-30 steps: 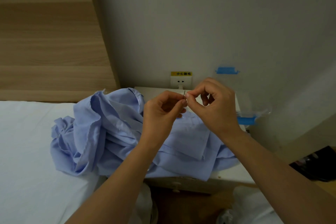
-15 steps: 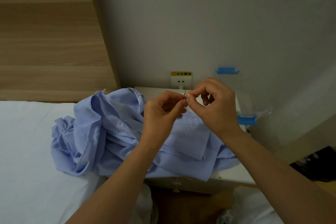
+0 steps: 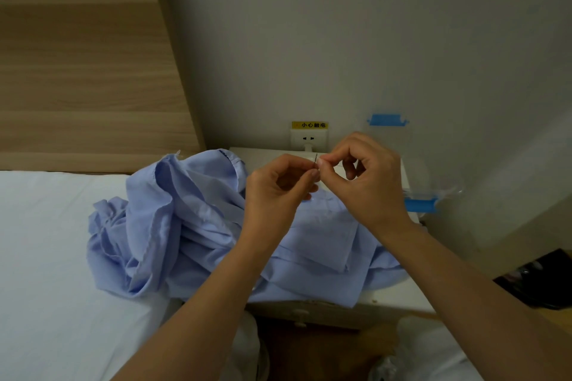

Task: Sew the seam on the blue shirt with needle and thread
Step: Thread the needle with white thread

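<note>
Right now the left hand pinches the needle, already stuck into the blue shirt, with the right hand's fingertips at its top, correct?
No: the head view shows the needle held upright, clear above the blue shirt. The left hand does pinch it, fingertips of the right hand at its top.

Needle in fingers above blue shirt

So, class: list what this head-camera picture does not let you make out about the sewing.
Head view:
Thread: too thin to see at the needle, pinched by the left hand.
What the right hand pinches: too small.
Seam to sew: lost in folds of the blue shirt.
Dark object: cut off by right edge.
</note>
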Demonstrator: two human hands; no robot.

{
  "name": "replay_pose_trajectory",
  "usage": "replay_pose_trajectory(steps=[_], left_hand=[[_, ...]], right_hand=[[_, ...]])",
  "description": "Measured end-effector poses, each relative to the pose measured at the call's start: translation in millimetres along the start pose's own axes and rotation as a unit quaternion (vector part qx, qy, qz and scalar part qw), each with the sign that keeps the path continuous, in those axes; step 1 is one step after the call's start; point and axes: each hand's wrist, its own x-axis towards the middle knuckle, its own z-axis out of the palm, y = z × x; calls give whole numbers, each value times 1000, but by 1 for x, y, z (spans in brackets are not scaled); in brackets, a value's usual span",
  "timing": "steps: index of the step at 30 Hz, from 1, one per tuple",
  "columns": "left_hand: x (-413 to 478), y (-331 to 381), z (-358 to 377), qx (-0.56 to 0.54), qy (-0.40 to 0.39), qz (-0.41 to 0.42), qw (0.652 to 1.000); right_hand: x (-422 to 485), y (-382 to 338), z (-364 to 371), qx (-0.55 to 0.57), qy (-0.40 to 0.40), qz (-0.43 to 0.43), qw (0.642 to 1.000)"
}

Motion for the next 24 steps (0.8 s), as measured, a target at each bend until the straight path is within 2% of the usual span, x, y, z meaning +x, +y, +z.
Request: replay_pose_trajectory(steps=[24], left_hand=[[-1,0,0,2,1,-4,1000]], right_hand=[[1,-1,0,1,4,1,1000]])
